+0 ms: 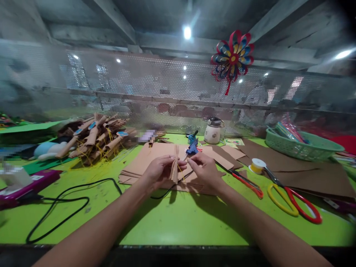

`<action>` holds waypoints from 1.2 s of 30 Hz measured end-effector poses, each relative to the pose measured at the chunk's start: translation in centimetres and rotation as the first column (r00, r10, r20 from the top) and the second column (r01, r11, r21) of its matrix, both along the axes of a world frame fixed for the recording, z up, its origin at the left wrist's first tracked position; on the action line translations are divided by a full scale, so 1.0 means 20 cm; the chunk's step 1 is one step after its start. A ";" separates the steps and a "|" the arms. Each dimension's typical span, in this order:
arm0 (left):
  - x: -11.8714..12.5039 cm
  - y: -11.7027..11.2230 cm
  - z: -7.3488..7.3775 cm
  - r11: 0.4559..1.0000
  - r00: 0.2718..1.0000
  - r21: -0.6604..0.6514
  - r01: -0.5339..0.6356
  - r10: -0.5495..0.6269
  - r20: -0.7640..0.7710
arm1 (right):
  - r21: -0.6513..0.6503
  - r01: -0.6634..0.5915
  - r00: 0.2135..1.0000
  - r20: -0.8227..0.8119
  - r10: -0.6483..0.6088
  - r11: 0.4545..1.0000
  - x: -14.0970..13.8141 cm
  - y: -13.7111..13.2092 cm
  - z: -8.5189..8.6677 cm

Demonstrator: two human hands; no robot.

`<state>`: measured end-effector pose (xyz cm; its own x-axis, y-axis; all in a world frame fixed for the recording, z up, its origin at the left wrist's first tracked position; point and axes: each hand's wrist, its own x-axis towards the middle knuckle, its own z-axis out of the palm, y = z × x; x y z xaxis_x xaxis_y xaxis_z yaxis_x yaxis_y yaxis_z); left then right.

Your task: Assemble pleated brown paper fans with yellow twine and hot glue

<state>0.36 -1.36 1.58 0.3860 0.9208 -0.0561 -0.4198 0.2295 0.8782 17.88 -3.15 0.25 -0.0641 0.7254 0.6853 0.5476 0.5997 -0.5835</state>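
My left hand (159, 171) is closed around a narrow bundle of pleated brown paper (174, 171), held upright above the table. Close to its right side, my right hand (206, 171) has thumb and forefinger pinched together; what lies between those fingertips is too small to make out. Thin yellow string (180, 170) shows beside the bundle, between the two hands. Under both hands lies a stack of brown paper sheets (130, 173). Just behind them rests a blue glue gun (191, 147).
Finished-looking rolled paper pieces (93, 139) with yellow strings are heaped at left. A black cable (62, 191) loops across the green table (161, 230). On the right are red-handled cutters (247, 182), large scissors (289, 196), a yellow thread spool (257, 167) and a green basket (300, 148). A jar (213, 131) stands behind.
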 end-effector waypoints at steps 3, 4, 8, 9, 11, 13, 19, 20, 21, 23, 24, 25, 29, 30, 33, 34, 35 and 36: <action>0.00 0.00 0.00 1.000 1.000 0.005 0.008 -0.008 0.007 | -0.009 -0.017 1.000 0.016 0.017 1.000 -0.01 -0.01 0.00; 0.00 0.00 0.00 1.000 1.000 0.008 0.006 -0.006 0.013 | -0.015 -0.012 1.000 0.008 0.012 1.000 -0.01 -0.02 0.01; 0.00 0.01 0.00 0.999 0.998 0.010 -0.033 0.032 0.046 | -0.013 -0.011 1.000 0.000 0.011 1.000 -0.04 -0.06 0.03; 0.00 0.01 0.00 0.999 0.998 0.006 -0.040 0.039 0.057 | -0.010 -0.025 0.999 0.025 0.025 1.000 -0.05 -0.07 0.04; 0.00 0.01 0.01 0.999 0.996 -0.007 -0.047 0.047 0.079 | -0.011 -0.059 0.994 0.088 0.060 0.998 -0.08 -0.09 0.03; -0.01 0.01 0.02 0.998 0.993 -0.021 -0.050 0.052 0.102 | -0.023 -0.084 0.990 0.110 0.086 0.996 -0.10 -0.10 0.03; -0.03 0.01 0.04 1.000 0.992 -0.026 -0.017 0.020 0.128 | -0.090 -0.217 0.975 -0.071 0.212 0.972 -0.10 -0.13 0.07; -0.03 0.01 0.05 1.000 0.991 -0.025 -0.016 0.019 0.131 | -0.101 -0.242 0.968 -0.099 0.232 0.965 -0.09 -0.14 0.09; -0.03 0.01 0.05 1.000 0.990 -0.023 -0.018 0.021 0.137 | -0.116 -0.254 0.963 -0.124 0.240 0.960 -0.08 -0.14 0.10; -0.02 0.00 0.06 0.999 0.988 -0.029 -0.025 0.029 0.149 | -0.135 -0.249 0.961 -0.160 0.227 0.959 -0.07 -0.15 0.11; -0.02 -0.01 0.07 0.999 0.988 -0.037 -0.026 0.031 0.152 | -0.141 -0.240 0.961 -0.174 0.215 0.960 -0.07 -0.15 0.11; -0.02 -0.01 0.07 0.999 0.988 -0.046 -0.024 0.031 0.153 | -0.145 -0.236 0.960 -0.186 0.208 0.961 -0.07 -0.15 0.11; -0.01 -0.02 0.08 0.999 0.989 -0.042 -0.018 0.024 0.149 | -0.155 -0.236 0.957 -0.207 0.202 0.960 -0.06 -0.14 0.09; -0.01 -0.02 0.07 0.999 0.989 -0.035 -0.014 0.020 0.149 | -0.150 -0.232 0.959 -0.202 0.200 0.961 -0.06 -0.14 0.09; -0.01 -0.02 0.07 0.999 0.989 -0.033 0.011 -0.006 0.145 | -0.113 -0.223 0.965 -0.165 0.203 0.968 -0.06 -0.15 0.09; -0.01 -0.02 0.06 0.999 0.989 -0.038 0.021 -0.015 0.146 | -0.098 -0.212 0.969 -0.150 0.197 0.972 -0.06 -0.15 0.09; -0.01 -0.02 0.06 0.998 0.989 -0.047 0.033 -0.026 0.146 | -0.082 -0.194 0.974 -0.137 0.181 0.978 -0.06 -0.15 0.10; -0.01 -0.02 0.06 0.997 0.989 -0.058 0.042 -0.033 0.143 | -0.067 -0.168 0.979 -0.127 0.159 0.983 -0.05 -0.15 0.10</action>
